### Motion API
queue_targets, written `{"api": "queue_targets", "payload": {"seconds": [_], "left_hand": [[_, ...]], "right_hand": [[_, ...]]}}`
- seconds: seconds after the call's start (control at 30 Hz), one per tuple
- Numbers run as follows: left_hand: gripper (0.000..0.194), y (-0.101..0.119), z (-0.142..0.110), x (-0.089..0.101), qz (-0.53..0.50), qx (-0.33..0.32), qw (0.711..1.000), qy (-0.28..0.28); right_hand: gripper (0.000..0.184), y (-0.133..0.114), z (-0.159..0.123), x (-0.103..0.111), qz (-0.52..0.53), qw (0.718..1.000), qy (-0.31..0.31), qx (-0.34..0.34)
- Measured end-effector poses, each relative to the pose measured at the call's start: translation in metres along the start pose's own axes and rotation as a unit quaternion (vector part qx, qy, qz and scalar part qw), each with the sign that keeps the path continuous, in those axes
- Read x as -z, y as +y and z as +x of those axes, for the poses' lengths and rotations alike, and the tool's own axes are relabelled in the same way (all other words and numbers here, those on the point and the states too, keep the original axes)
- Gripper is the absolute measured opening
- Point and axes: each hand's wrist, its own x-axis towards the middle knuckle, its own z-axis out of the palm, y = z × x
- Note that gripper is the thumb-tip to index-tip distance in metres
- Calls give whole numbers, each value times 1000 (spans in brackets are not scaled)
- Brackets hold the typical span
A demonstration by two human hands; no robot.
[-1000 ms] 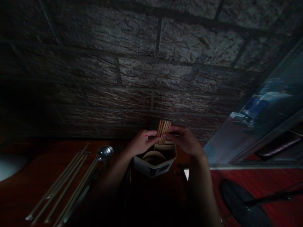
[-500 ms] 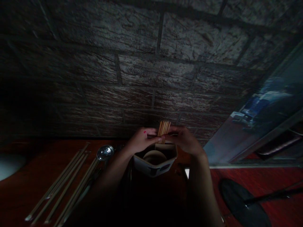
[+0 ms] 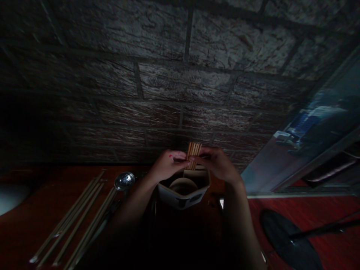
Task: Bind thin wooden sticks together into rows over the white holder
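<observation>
While the left hand [image 3: 165, 167] and right hand [image 3: 218, 164] face each other, their fingers [image 3: 183, 164] pinch wooden sticks [image 3: 194, 149] closely between them. The sticks are at the far side of the box [image 3: 168, 195].

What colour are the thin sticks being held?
Those thin sticks look orange-brown in the head view.

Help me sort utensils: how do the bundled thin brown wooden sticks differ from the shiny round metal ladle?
The thin brown wooden sticks are straight; the shiny metal ladle has a round head. The hands hold the sticks; the ladle lies on the reddish-brown table.
</observation>
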Motion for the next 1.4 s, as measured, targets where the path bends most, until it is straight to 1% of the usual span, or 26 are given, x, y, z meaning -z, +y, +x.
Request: {"api": "queue_targets", "payload": {"seconds": [0.27, 0.37, 0.6, 0.83, 1.03, 1.17, 1.4], "left_hand": [[15, 0, -1, 1, 31, -13, 999, 7], [13, 1, -1, 2, 48, -21, 999, 8], [13, 4, -2, 0, 66, -33, 997, 12], [15, 3, 0, 1, 39, 2, 999, -7], [16, 1, 0, 0, 5, 7, 1000, -4], [19, -1, 0, -1, 15, 9, 1000, 2], [21, 1, 0, 0, 25, 22, 999, -9]], "right_hand": [[25, 0, 0, -2, -40, 999, 4, 8], [25, 1, 0, -2, -32, 999, -4, 7], [25, 3, -1, 1, -8, 1000, 0, -10], [18, 6, 0, 1, 13, 1000, -6, -11], [17, 4, 0, 1, 16, 1000, -14, -20], [19, 4, 0, 2, 18, 1000, -11, -21], [17, 7, 0, 2, 12, 1000, -14, -15]]}}
